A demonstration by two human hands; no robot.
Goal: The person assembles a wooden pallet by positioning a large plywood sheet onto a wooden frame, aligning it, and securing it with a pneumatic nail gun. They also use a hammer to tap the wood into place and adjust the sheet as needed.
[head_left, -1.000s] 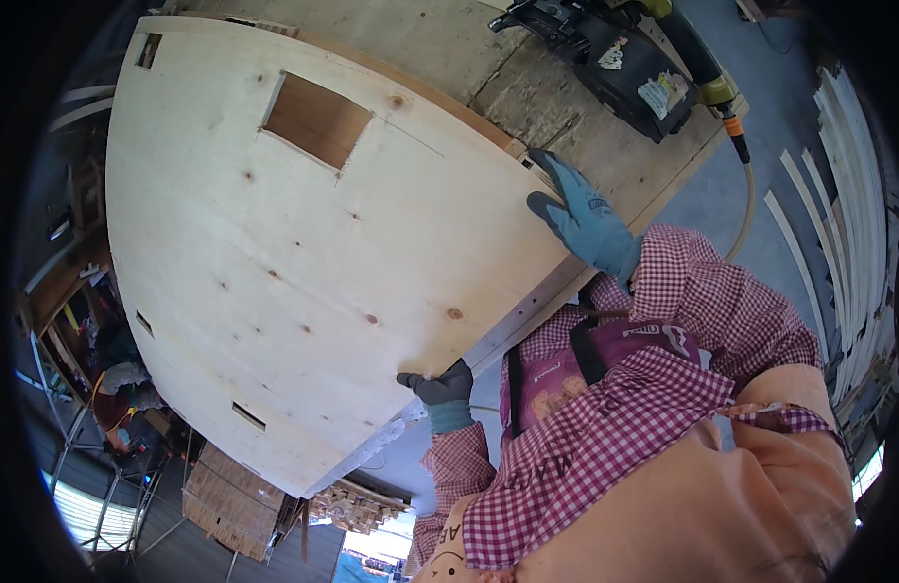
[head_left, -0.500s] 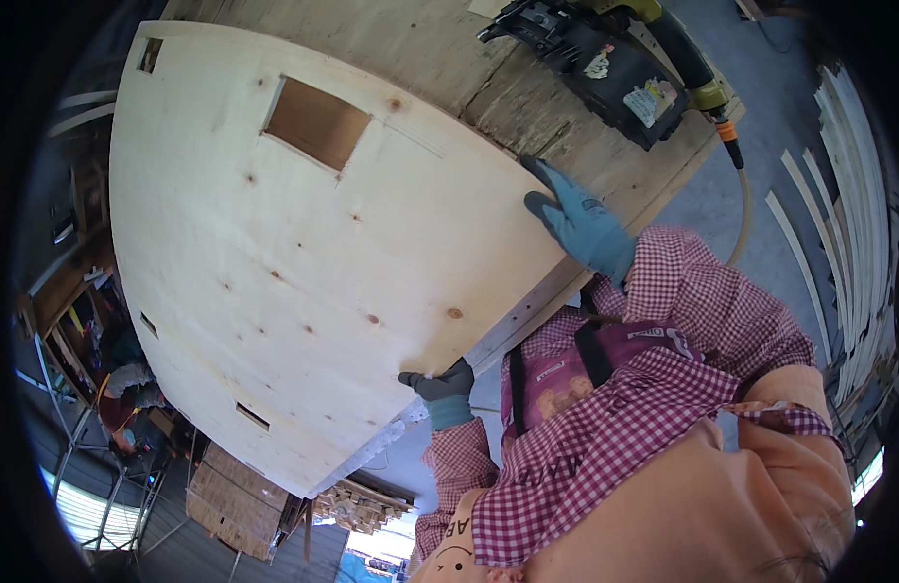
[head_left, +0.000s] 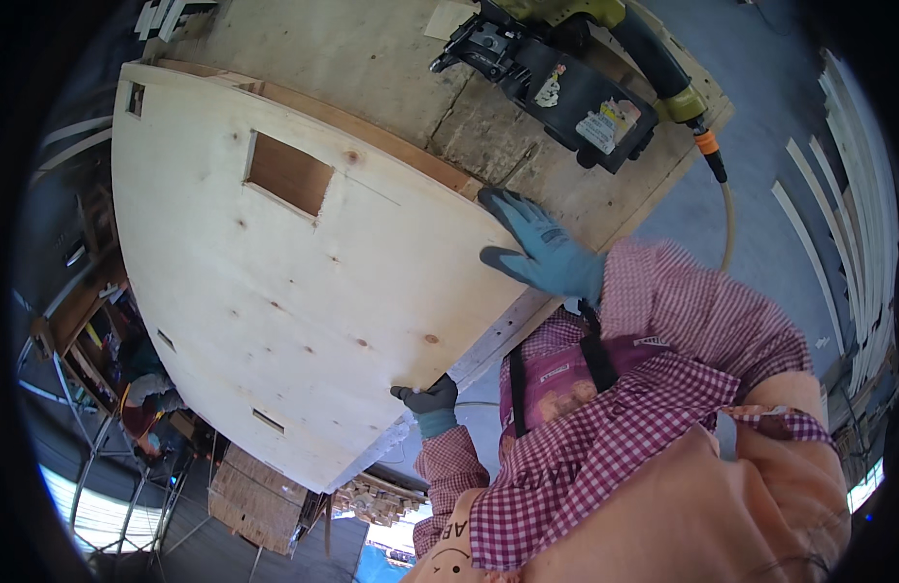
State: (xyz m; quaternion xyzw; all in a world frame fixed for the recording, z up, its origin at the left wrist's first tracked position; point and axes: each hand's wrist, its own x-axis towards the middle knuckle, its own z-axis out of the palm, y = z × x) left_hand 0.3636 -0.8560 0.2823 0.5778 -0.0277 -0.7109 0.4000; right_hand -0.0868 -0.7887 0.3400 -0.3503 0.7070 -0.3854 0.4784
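A large pale plywood panel (head_left: 294,243) with dark knots and several rectangular cutouts lies over a wooden frame (head_left: 372,136), whose far rail shows beyond the panel's edge. My left hand (head_left: 430,400), in a blue-grey work glove, grips the panel's near edge, thumb on top and the other fingers mostly hidden. At the panel's right corner rests my right hand (head_left: 547,248), gloved alike, with its fingers stretched along the far edge and its thumb apart on the panel's face.
Beyond the panel, a black and green nail gun (head_left: 566,87) with an air hose (head_left: 728,223) lies on the worn plywood bench top (head_left: 313,49). Long pale wood strips (head_left: 843,243) lie at the right. Another person (head_left: 146,408) is at the far left, near cluttered shelving.
The panel has shifted toward me relative to the frame, uncovering the frame's far rail. My right hand has moved with its corner; my left hand keeps its grip. The view has also shifted slightly.
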